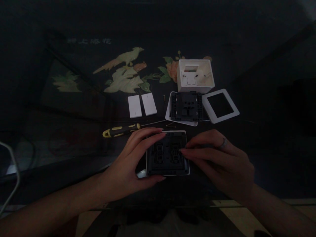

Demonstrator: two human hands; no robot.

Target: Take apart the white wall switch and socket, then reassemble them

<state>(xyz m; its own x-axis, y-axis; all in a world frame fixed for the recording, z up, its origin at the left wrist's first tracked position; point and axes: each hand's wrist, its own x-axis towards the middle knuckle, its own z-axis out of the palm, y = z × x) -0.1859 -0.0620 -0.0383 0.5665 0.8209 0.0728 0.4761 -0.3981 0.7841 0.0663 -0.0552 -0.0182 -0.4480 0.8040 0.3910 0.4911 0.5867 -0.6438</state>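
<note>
A dark switch module in a white frame [168, 154] lies on the black table near its front edge. My left hand [133, 161] grips its left side, with fingers along the top edge and the thumb under the bottom edge. My right hand [219, 158], a ring on one finger, holds the module's right side, one fingertip pressing on its face near a rocker mount.
Behind lie a yellow-and-black screwdriver [122, 130], two white rocker covers [142, 105], a small screw [164, 97], a socket module [185, 107], a white bezel frame [220, 105] and a white mounting box [195, 75]. A cable [13, 171] loops at far left.
</note>
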